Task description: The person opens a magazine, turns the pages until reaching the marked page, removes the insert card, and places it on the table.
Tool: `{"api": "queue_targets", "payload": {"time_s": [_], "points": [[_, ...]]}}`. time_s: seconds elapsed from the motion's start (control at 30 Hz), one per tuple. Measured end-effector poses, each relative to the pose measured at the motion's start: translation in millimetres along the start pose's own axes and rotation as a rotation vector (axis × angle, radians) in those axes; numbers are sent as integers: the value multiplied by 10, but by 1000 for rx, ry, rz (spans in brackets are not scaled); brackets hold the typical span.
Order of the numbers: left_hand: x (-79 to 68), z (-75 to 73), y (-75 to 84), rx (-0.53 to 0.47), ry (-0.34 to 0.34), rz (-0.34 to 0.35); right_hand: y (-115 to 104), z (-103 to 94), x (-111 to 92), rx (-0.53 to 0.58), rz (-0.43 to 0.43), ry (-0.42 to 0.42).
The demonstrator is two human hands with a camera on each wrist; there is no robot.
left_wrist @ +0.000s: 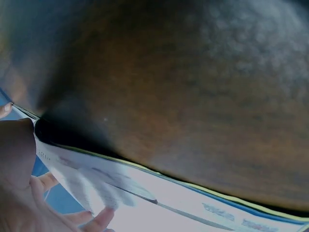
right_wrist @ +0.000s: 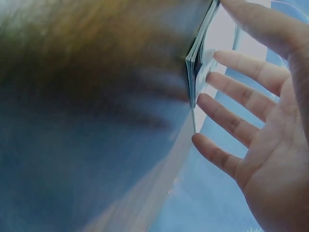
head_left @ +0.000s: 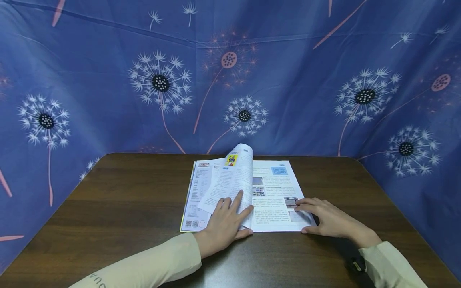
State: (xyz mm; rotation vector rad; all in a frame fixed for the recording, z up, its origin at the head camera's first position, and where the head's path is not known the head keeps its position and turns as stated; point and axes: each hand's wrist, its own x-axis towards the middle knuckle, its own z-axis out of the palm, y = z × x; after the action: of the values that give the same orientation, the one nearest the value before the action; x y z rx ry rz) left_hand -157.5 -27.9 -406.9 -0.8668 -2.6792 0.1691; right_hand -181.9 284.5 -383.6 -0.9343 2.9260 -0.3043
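A magazine [head_left: 273, 222] lies spread on the table, with printed text and small pictures on its pages. One leaf [head_left: 235, 176] curls up and leans over the left side, its top bulging near the spine. My left hand [head_left: 223, 222] rests on that leaf with fingers spread, its thumb by the lower edge near the spine. At the magazine's right edge is my right hand [head_left: 329, 220], fingertips on the page and thumb at the bottom corner. In the right wrist view, its fingers [right_wrist: 231, 121] are fairly straight along the page edges.
The dark wooden table [head_left: 126, 200] extends around the magazine on all sides. Behind it and along both sides hangs a blue cloth [head_left: 288, 80] with a dandelion print. A small black object [head_left: 356, 264] sits by the right sleeve.
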Motion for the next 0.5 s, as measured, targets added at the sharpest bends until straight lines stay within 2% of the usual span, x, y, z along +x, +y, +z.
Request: {"api": "queue_targets", "payload": {"time_s": [0.3, 0.5], "points": [[-11, -36, -1, -51, -23, 52, 11, -7, 0, 11, -2, -14], [-19, -32, 4, -48, -57, 49, 15, -20, 3, 22, 19, -25]]}}
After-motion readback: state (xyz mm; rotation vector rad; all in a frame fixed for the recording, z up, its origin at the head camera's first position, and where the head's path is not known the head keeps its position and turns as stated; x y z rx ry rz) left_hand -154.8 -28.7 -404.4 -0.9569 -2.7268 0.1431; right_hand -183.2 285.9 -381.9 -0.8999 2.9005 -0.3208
